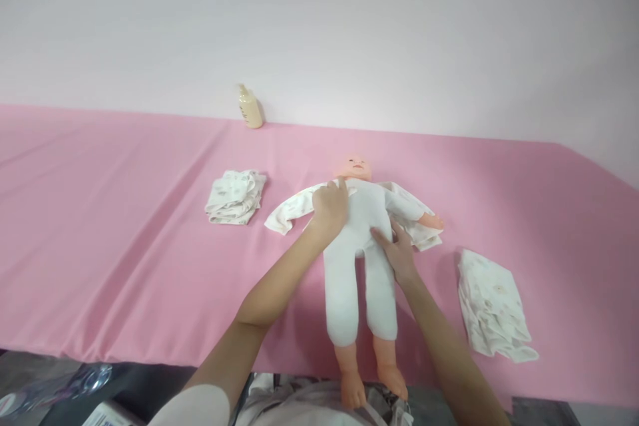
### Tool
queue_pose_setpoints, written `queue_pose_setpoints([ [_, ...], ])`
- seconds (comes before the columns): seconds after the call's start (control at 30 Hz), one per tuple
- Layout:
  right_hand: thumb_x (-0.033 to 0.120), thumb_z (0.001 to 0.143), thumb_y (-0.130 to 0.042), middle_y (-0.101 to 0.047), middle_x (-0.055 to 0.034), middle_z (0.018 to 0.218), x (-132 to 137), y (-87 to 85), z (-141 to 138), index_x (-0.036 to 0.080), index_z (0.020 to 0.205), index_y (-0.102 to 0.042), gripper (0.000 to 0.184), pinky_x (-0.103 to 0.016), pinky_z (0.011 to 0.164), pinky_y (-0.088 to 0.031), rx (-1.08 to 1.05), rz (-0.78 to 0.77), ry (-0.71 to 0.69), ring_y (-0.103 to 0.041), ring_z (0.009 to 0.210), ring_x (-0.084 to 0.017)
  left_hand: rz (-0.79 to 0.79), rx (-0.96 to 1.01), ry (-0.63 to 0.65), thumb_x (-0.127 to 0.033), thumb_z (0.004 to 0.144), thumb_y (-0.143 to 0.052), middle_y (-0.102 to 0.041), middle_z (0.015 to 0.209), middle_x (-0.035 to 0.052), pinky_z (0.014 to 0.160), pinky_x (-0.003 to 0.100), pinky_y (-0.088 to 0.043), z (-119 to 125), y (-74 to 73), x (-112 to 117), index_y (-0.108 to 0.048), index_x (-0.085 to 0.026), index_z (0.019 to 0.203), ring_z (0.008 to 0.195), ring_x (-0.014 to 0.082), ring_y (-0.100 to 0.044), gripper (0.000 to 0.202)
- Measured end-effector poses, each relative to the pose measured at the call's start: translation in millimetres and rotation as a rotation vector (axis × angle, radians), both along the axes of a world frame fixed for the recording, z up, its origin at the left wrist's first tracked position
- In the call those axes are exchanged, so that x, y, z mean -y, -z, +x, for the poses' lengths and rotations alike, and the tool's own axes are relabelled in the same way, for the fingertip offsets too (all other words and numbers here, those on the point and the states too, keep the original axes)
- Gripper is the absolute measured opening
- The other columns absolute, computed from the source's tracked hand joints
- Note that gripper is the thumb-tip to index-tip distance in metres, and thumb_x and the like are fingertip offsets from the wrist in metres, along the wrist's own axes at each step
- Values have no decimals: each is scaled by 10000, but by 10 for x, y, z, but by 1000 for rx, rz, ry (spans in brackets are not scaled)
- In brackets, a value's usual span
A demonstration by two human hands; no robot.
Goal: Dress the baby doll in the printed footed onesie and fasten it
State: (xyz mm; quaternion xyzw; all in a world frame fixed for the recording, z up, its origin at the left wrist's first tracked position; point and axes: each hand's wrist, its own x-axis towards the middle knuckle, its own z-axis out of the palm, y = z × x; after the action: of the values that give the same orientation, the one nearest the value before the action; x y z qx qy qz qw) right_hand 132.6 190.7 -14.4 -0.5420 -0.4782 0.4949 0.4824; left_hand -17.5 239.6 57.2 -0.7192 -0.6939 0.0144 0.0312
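Observation:
A baby doll (367, 213) with a white cloth body lies on its back, head away from me, its feet past the table's front edge. A white printed baby shirt (294, 208) is spread beneath it, with one sleeve out to the left. My left hand (330, 203) is closed on the shirt at the doll's shoulder; the doll's arm on that side is hidden. My right hand (398, 253) holds the doll's side at the hip, thumb on the front. On the right, the doll's bare hand (432, 221) lies over the shirt.
Folded printed clothes (235, 198) lie at the left, and another folded garment (494, 306) at the right. A cream pump bottle (250, 108) stands at the back by the white wall. The pink cloth (150, 246) covers the table. Below its edge is a plastic bottle (60, 389).

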Motion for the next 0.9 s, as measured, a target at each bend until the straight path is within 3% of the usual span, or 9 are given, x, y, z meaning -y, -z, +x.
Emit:
queue_pose_setpoints([
  [0.1,463,710,-666,-613,-83,1183,-4,2,5,270,1247,-534,587,-442,834,-497,19,22,2,-577,1034,-304,-133,-20,-5,-82,762,-532,-641,957,164,707,310,-467,-210,-97,-39,-456,-49,1248,905,276,-632,492],
  [0.3,453,721,-655,-634,-77,1129,-1,-1,-14,245,1200,-567,529,-447,836,-502,31,30,27,-589,1010,-286,-95,11,-19,-4,728,-435,-643,895,121,650,289,-448,-581,-402,121,-535,-117,1137,857,257,-640,436],
  [0.4,457,730,-641,-646,-60,1099,4,3,-23,271,1191,-569,503,-433,809,-512,25,28,27,-602,977,-267,-73,228,108,-54,791,-370,-641,914,72,588,249,-427,-594,-475,223,-510,-184,1200,754,192,-640,452],
  [0.47,463,735,-626,-642,-55,1112,2,14,-22,289,1200,-560,501,-432,807,-513,33,47,21,-601,985,-264,-139,423,231,-138,867,-318,-642,918,32,549,226,-421,-537,-475,254,-453,-238,1265,629,135,-623,432],
  [0.57,471,734,-616,-625,-50,1157,-8,38,-13,306,1206,-547,504,-430,803,-516,40,53,6,-593,1018,-268,-219,534,334,-257,917,-305,-649,903,0,546,225,-427,-395,-406,225,-434,-270,1279,527,102,-582,385],
  [0.63,468,731,-622,-621,-54,1170,-16,53,-7,293,1197,-549,502,-427,805,-520,23,30,9,-594,1028,-269,-110,461,336,-283,915,-334,-653,879,14,593,248,-435,-288,-317,152,-500,-244,1213,606,135,-601,343],
  [0.73,454,717,-650,-625,-63,1161,-22,64,-2,266,1193,-546,522,-420,800,-530,4,-16,33,-603,1015,-267,82,316,279,-330,903,-388,-645,925,67,665,286,-442,-143,-127,-4,-580,-181,1089,799,204,-616,305],
  [0.83,446,718,-659,-620,-62,1167,-16,64,-1,258,1204,-536,536,-411,819,-530,5,-10,34,-601,1024,-257,103,219,200,-487,859,-459,-618,1013,131,696,312,-455,-48,76,-162,-615,-121,990,888,260,-607,419],
  [0.9,445,725,-656,-613,-59,1183,-9,64,0,254,1213,-530,539,-407,848,-521,11,-4,30,-593,1045,-249,110,193,144,-504,854,-460,-615,1006,161,707,333,-460,-28,177,-252,-625,-95,957,891,283,-610,453],
])
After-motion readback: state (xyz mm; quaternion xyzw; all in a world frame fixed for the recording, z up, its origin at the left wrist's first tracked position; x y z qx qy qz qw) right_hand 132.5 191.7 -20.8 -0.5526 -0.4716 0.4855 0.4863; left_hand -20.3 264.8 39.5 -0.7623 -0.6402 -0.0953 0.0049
